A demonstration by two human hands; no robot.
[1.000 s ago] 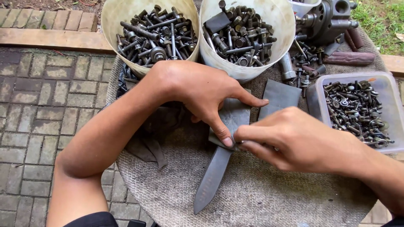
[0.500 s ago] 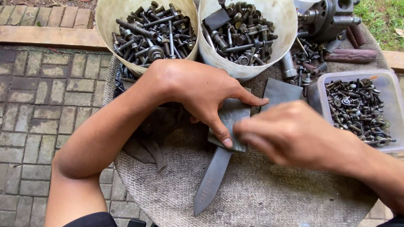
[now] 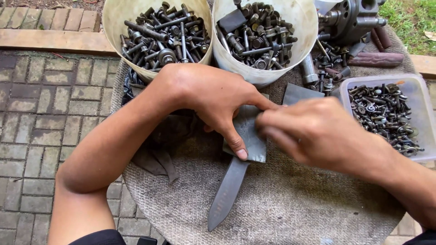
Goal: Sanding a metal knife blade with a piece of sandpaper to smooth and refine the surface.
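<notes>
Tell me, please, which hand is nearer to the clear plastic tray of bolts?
Right. The right hand lies just beside the clear plastic tray; the left hand is farther away, pressing the grey sheet.

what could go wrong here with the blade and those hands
The left hand pins a grey sheet over the blade while the right hand is blurred; a slip might cut bare fingers. The two buckets of bolts stand close behind and could get knocked.

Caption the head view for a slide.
Left hand pins grey abrasive sheet over knife blade while right hand rubs it, beside bolt-filled buckets.
</notes>
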